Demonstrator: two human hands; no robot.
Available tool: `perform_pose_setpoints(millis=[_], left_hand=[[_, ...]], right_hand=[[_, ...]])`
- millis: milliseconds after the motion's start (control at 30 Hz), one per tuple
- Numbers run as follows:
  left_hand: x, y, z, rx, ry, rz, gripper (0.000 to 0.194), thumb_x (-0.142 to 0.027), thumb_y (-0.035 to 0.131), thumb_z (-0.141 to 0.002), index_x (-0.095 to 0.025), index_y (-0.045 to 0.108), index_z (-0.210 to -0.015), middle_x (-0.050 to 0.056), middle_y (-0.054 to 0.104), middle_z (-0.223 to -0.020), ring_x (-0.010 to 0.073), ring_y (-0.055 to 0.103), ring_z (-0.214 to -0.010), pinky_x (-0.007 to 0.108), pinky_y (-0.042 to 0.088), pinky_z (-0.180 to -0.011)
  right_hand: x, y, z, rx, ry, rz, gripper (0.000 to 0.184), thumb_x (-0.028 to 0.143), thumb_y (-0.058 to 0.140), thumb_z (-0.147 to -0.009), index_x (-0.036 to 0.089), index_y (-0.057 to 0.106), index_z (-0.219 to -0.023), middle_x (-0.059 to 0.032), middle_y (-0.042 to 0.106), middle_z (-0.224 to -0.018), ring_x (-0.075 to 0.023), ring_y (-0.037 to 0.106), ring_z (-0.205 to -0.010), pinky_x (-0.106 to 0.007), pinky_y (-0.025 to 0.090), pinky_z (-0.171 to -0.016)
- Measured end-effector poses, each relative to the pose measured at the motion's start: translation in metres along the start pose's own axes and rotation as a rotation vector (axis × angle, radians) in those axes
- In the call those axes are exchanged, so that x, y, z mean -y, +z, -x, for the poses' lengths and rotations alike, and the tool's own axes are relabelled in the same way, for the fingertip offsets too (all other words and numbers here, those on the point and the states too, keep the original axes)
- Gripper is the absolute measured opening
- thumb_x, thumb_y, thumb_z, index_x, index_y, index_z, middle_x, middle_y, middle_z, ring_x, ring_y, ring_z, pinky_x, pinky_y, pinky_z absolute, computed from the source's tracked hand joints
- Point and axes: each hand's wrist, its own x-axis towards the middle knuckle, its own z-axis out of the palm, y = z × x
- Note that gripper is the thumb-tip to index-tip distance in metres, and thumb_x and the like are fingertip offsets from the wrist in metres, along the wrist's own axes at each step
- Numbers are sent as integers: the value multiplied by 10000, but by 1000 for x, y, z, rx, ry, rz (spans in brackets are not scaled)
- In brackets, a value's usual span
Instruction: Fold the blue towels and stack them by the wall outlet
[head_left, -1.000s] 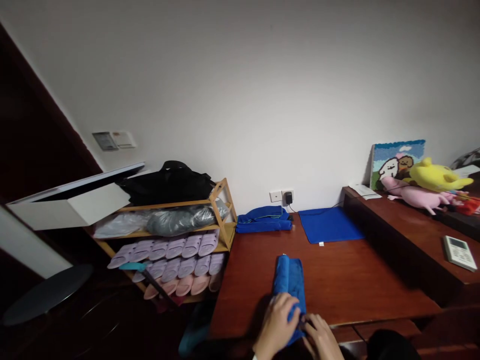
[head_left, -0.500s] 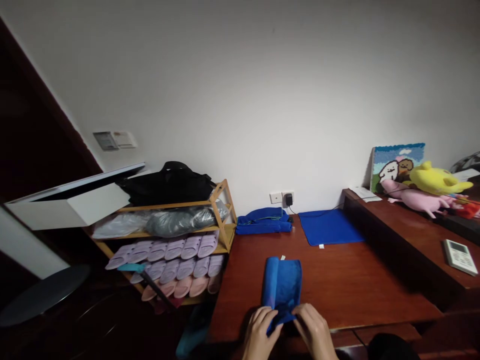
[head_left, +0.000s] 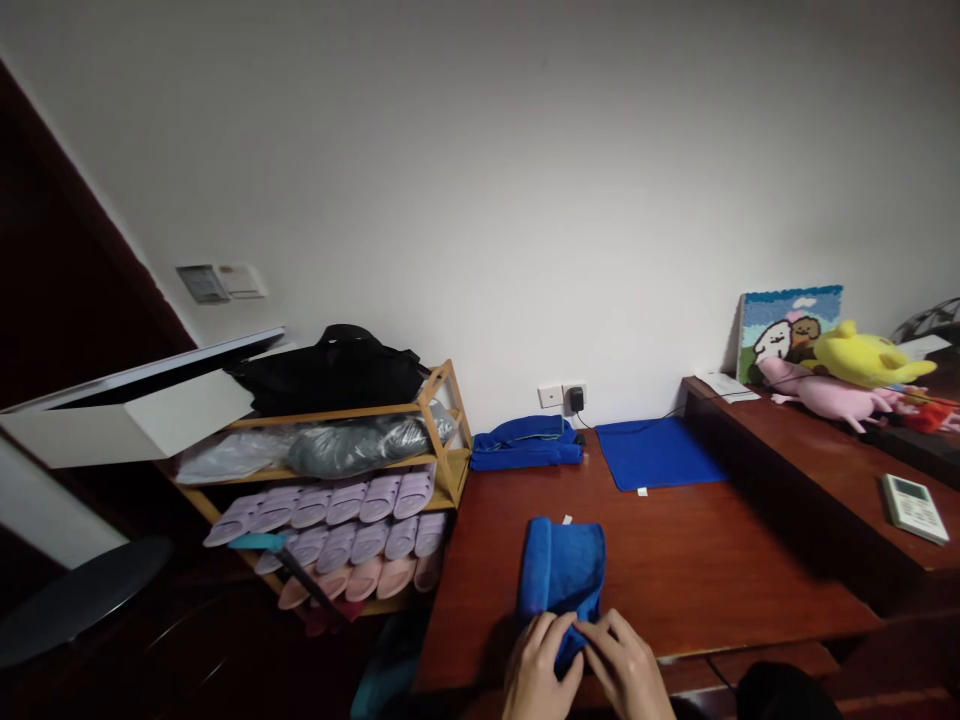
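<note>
A blue towel (head_left: 562, 568) lies partly rolled on the dark red wooden table (head_left: 697, 560), near its front edge. My left hand (head_left: 536, 668) grips the towel's near end from the left with curled fingers. From the right, my right hand (head_left: 628, 668) pinches the same end, its fingers closed on the cloth. Both hands sit at the bottom of the view, touching each other over the towel.
A folded blue towel stack (head_left: 527, 442) and a flat blue cloth (head_left: 656, 452) lie at the back by a wall socket (head_left: 564, 395). A raised shelf holds plush toys (head_left: 844, 375) and a remote (head_left: 913, 508). At left stands a wooden rack (head_left: 442, 440) with several slippers.
The towel has gone from a narrow roll to a wider, shorter fold. My hands moved apart along its near edge, then came back together at its near end.
</note>
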Motion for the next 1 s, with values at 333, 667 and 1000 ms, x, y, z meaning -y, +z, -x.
perform_pose_setpoints(millis=[333, 667, 1000], left_hand=[[-4, -34, -37, 251, -280, 281, 444, -542, 431, -1002, -310, 710, -1258, 36, 740, -1290, 223, 666, -1200, 329, 482, -1087], [-45, 25, -129, 603, -192, 152, 226, -414, 667, -816, -248, 796, -899, 45, 803, -841, 244, 736, -807, 317, 536, -755], [-27, -38, -153, 481, 12, 165, 140, -235, 614, -832, -222, 735, -900, 12, 727, -891, 174, 662, -839, 283, 487, -812]], right_hand=[[0, -30, 3, 129, 89, -177, 235, 268, 490, -1026, 294, 659, -1186, -55, 694, -1071, -153, 718, -1011, -202, 559, -909], [8, -52, -3, 134, 79, -149, 197, 242, 538, -979, 290, 684, -1102, -51, 704, -1070, -172, 723, -977, -225, 577, -894], [-47, -111, -37, 73, 16, 38, 177, 260, 554, -964, 269, 693, -1073, -78, 746, -1111, -213, 723, -1067, -297, 588, -942]])
